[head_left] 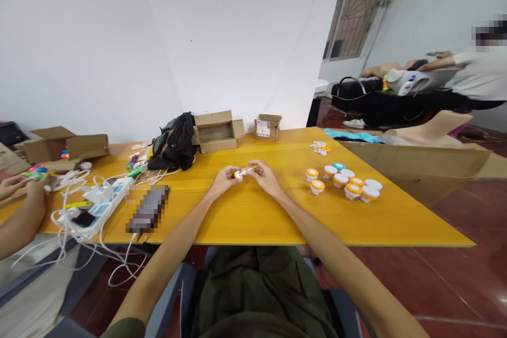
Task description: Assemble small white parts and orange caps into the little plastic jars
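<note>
Over the middle of the yellow table (253, 216), my left hand (226, 177) and my right hand (264, 175) meet. Both pinch a small white and orange piece (242, 172) between their fingertips. What exactly the piece is cannot be made out. To the right stands a cluster of several small white jars with orange lids (345, 182), one with a teal lid (339, 166). Some small white and orange parts (320, 147) lie further back.
Open cardboard boxes (217, 131) and a black bag (178, 142) sit at the table's back. A white power strip with tangled cables (99, 203) and a dark flat object (147, 209) lie left. Another person's hands (19, 185) work at far left. A person sits by a bench at back right.
</note>
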Demonstrator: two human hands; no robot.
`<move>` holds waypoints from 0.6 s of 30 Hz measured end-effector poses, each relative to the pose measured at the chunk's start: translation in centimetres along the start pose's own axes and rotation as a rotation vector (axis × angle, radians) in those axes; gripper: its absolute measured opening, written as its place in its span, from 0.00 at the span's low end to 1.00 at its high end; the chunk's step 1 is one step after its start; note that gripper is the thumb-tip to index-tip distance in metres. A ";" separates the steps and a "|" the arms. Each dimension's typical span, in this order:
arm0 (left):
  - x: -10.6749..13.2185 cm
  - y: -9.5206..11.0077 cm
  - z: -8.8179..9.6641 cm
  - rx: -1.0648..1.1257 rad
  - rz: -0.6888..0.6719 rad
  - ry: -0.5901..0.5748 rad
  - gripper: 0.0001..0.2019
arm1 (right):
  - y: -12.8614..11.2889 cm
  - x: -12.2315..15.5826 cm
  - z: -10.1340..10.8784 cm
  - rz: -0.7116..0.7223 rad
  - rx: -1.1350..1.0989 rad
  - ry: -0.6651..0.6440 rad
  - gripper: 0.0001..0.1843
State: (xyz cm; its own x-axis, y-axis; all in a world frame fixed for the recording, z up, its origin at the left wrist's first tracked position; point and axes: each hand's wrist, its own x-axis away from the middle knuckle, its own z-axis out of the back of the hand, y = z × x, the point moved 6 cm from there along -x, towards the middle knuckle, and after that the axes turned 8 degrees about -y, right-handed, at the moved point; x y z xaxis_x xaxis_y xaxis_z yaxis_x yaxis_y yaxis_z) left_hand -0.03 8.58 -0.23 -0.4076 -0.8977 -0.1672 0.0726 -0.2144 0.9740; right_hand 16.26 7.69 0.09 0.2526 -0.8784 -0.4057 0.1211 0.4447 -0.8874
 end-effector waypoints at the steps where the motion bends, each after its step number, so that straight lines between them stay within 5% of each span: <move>1: 0.0 0.1 0.0 0.002 -0.001 0.002 0.19 | -0.1 0.0 -0.2 -0.002 0.001 -0.021 0.12; 18: 0.2 0.5 -0.8 0.081 0.031 -0.067 0.22 | -0.6 0.3 -0.5 -0.005 -0.010 -0.076 0.10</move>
State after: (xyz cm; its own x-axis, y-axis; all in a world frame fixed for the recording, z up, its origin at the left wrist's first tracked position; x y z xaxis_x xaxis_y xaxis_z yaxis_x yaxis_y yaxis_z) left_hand 0.67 8.00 0.13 -0.4662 -0.8753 -0.1285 0.0132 -0.1521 0.9883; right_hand 15.79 7.08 0.38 0.3244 -0.8645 -0.3838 0.1133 0.4384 -0.8916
